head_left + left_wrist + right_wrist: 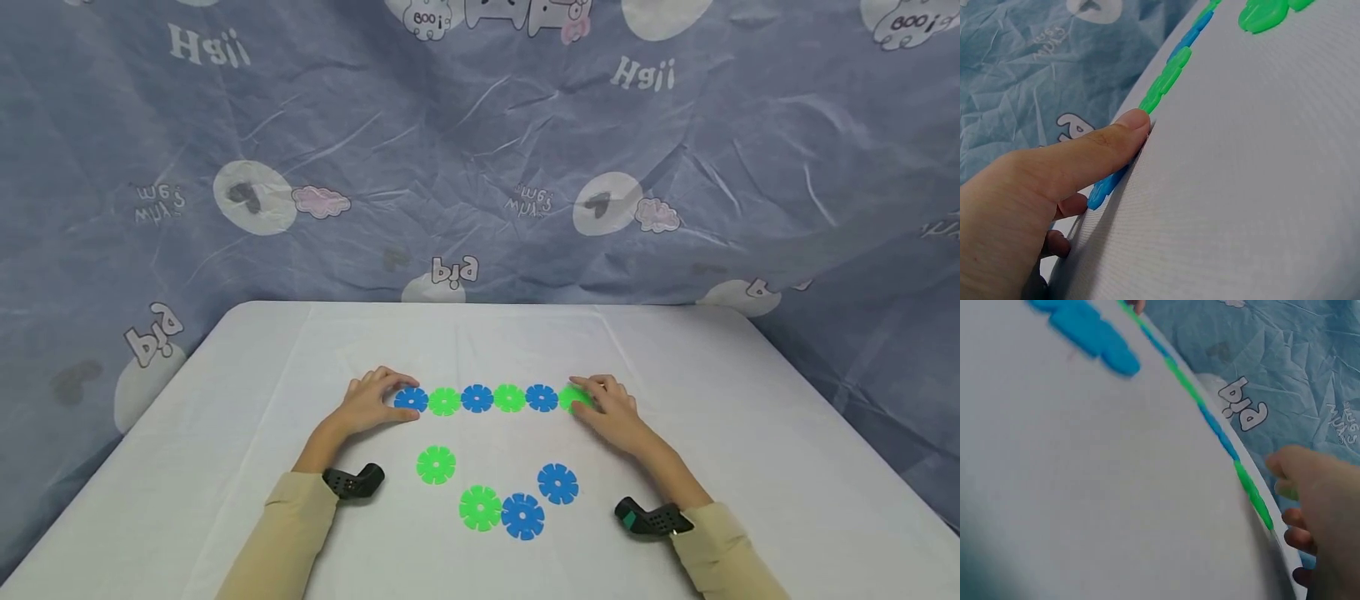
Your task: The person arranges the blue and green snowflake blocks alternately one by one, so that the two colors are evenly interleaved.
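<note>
Six flat, notched plastic discs in alternating blue and green form a row across the table. My left hand (372,401) grips the blue disc (411,400) at the row's left end, thumb on the near edge and fingers around the far side. In the left wrist view, the thumb covers part of that blue disc (1105,189). Over the right-end green disc (573,398) my right hand (611,411) spreads thumb and fingers around it. In the right wrist view, the thumb is off that green disc (1252,492), with a gap between them.
Closer to the body lie loose discs: a green one (436,465), another green one (480,507) right beside a blue one (522,516), and a blue one (558,483). White cloth covers the table (247,433); a patterned blue curtain (450,142) hangs behind it.
</note>
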A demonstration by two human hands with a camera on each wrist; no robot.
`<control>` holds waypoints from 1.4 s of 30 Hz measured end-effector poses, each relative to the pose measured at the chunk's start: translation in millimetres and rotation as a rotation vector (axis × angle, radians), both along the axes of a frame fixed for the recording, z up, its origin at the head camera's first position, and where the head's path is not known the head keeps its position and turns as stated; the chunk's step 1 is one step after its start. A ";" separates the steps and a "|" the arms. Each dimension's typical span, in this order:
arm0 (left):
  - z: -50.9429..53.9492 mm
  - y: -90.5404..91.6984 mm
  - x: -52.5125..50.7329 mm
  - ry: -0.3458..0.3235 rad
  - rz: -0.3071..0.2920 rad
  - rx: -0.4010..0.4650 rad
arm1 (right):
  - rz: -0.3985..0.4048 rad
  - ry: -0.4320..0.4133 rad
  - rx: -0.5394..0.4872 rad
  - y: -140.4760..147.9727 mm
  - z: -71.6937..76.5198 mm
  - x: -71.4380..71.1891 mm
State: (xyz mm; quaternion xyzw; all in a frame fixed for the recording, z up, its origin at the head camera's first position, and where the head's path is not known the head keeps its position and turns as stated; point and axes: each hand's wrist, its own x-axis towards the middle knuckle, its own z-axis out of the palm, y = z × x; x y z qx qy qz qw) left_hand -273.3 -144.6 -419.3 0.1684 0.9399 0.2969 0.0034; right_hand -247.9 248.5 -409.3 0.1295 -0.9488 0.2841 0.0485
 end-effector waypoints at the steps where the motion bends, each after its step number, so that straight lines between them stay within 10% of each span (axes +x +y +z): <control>1: -0.2 0.1 -0.5 0.003 -0.006 0.003 | 0.010 -0.017 -0.010 1.3 4.8 1.8; 8: 0.5 -0.3 -2.8 0.005 0.007 0.000 | 0.220 -0.154 -0.042 -0.9 40.7 19.7; 16: 3.1 2.6 -3.0 -0.005 0.020 0.006 | 0.514 -0.440 0.085 -15.5 49.0 40.5; 42: 2.2 0.6 -0.7 0.012 0.014 -0.002 | 0.561 -0.567 -0.040 -27.2 39.0 44.0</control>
